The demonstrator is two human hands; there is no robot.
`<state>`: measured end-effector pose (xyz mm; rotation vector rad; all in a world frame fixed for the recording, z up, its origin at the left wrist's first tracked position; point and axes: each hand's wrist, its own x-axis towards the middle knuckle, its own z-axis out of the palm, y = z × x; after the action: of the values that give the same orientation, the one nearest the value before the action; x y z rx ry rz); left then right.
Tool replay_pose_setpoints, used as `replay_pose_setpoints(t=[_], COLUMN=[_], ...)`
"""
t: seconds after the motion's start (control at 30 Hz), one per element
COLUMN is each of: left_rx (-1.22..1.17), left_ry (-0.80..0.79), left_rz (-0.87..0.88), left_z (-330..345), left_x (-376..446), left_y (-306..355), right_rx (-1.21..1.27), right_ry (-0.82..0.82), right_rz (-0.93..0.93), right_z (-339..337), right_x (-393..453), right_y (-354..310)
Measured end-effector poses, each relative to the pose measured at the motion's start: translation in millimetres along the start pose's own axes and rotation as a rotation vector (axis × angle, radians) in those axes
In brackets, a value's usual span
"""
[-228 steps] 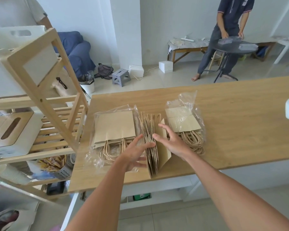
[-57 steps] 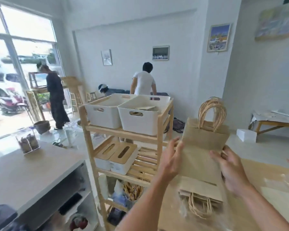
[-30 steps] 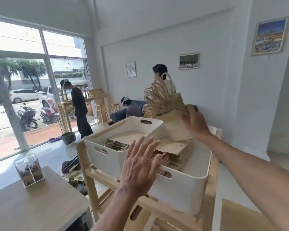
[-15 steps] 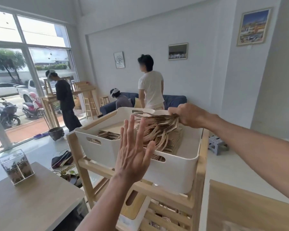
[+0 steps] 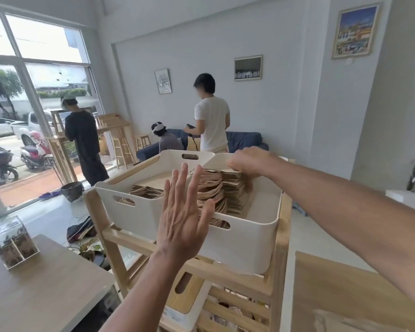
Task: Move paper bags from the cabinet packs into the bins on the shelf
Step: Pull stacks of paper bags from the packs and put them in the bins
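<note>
Two white plastic bins stood side by side on the top tier of a wooden shelf (image 5: 279, 238). The right bin (image 5: 247, 245) held a tall stack of brown paper bags (image 5: 228, 188), their twisted handles fanned toward the near wall. The right hand (image 5: 246, 162) rested on the far top edge of that stack, fingers curled down over the bags; whether it pinched any or only pressed on them was hard to tell from this angle. The left hand (image 5: 181, 218) hovered in front of the right bin's near wall, fingers spread wide and pointing up, palm toward the bin, holding nothing. The left bin (image 5: 134, 212) carried a much lower layer of bags (image 5: 145, 191) (handles showing through its side slot). A wooden desk (image 5: 345, 291) edged into view at lower right, with crinkled plastic at its bottom corner. Another desk (image 5: 41, 283) at lower left bore a clear acrylic box (image 5: 11, 240).
</note>
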<state>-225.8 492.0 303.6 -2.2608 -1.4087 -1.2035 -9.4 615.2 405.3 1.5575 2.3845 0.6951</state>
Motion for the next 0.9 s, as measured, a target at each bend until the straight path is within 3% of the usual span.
replay_pose_setpoints(t=[0.07,0.13,0.23,0.3,0.37,0.47,0.6,0.9], left_rx=[0.004,0.002,-0.008,-0.014,-0.019,-0.013,-0.003,0.016], left_ry=[-0.003,-0.007,-0.011,-0.01,-0.01,-0.012,-0.013,-0.066], left_rz=[-0.003,-0.006,-0.013,-0.016,-0.018,-0.016,-0.019,-0.027], left_z=[0.0,-0.2,0.1,0.5,0.4,-0.1,-0.1,-4.9], left_x=[1.3,2.6,3.7,2.3,1.7,2.3,1.1,4.9], left_y=[-1.3,-1.6,-0.1,0.5,1.0,1.1,1.5,0.1], right_rx=[0.028,0.208,0.487,0.843,1.292,1.663,1.797,1.908], right_ry=[-0.036,-0.141,-0.138,-0.127,-0.292,-0.606,-0.697,-0.575], right_rz=[0.014,0.093,0.386,0.592,0.701,0.632,0.758,0.831], right_z=[2.6,-0.4,8.2,18.7,29.8,44.4,74.7,51.6], right_x=[3.0,-2.7,-12.1,-14.6,-14.0,-3.3,40.9,13.7], right_y=[-4.0,4.4,24.4,28.5,23.6,6.0,-1.8,-11.8])
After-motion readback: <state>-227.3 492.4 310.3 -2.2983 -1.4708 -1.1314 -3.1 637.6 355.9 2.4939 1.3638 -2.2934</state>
